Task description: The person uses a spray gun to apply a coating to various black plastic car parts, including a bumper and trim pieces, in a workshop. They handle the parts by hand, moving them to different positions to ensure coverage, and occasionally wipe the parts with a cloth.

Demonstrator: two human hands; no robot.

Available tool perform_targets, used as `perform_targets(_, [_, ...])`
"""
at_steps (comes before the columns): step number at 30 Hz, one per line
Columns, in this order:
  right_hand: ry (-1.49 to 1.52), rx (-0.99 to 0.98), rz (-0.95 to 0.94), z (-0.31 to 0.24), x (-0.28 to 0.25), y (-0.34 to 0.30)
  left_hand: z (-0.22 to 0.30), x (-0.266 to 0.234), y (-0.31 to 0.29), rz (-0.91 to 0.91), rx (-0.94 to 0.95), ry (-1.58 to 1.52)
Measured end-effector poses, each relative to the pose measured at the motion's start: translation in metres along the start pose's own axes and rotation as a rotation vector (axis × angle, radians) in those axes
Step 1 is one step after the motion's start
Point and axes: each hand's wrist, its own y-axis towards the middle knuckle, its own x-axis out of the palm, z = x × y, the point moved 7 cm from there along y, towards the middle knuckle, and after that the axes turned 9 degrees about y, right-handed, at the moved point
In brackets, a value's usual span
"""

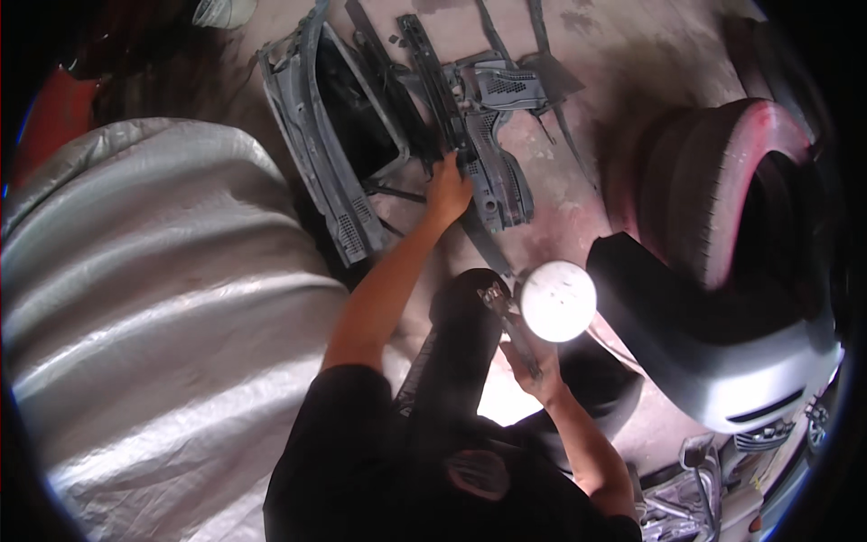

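Observation:
My left hand (449, 191) reaches forward, its fingers closed on the near end of a long black plastic trim piece (430, 77). Close to my lap, my right hand (540, 366) grips a spray gun (515, 336) with a metal body. A round white cup (558, 302) sits on top of the gun, seen from above, and hides part of the fingers. Beside the left hand lies a dark grey grille-like panel (497, 176). To its left rests a large dark plastic frame (316, 149) with an open middle.
A silver cover (163, 325) fills the left side. On the right stand stacked tyres (731, 181) with red overspray and a black and grey bumper (722, 361). Metal parts (682, 497) lie at lower right. A white bucket (223, 13) sits far back on the stained floor (632, 54).

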Motion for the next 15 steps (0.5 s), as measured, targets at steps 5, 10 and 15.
perform_targets(5, [0.194, 0.372, 0.069, 0.095, -0.001, -0.032, -0.034, 0.072, 0.102, 0.065, -0.257, 0.098])
perform_targets(10, [0.174, 0.619, 0.015, 0.124, 0.013, -0.035, -0.070, 0.096, 0.167, 0.151, -0.458, 0.137])
perform_targets(15, [-0.134, 0.394, 0.030, 0.148, 0.016, -0.049, -0.084, 0.117, 0.183, 0.114, -0.588, 0.059])
